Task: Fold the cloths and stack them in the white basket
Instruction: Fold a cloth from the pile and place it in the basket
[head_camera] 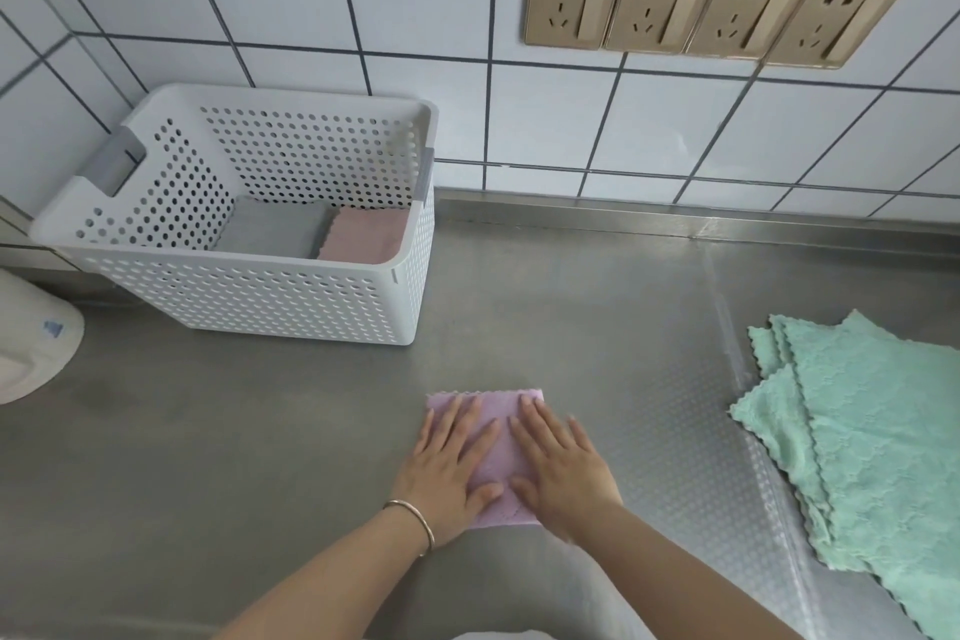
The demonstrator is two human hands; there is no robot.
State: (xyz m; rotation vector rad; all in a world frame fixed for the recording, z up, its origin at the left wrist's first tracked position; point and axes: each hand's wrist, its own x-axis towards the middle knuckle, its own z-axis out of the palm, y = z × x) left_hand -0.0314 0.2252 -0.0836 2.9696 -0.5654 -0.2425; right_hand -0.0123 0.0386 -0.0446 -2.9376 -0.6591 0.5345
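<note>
Two bare arms reach in from the bottom edge, close to the camera, and come together over a small purple cloth on the shiny metal surface. The left hand has a thin bracelet at the wrist. It lies flat on the left side of the cloth, palm down, fingers spread and pointing away toward the wall. The right hand lies flat on the right side in the same way. The two thumbs almost meet near the bottom of the cloth. Neither hand has a grip on anything; both are wide open and just press down on the cloth. The purple cloth is folded into a small square shape with wavy, zigzag edges, and its top edge shows past the fingertips. The white basket sits on the surface to the far left, up near the tiled wall. It has lots of little round holes and grey handles. Inside it at the bottom lie a folded grey cloth and a folded pink cloth, side by side and touching. Well apart to the right, a pile of green cloths lies flat and unfolded, fanned out at the edge of the view. Four gold wall sockets sit in a row on the wall. A white round thing shows at the left edge.
</note>
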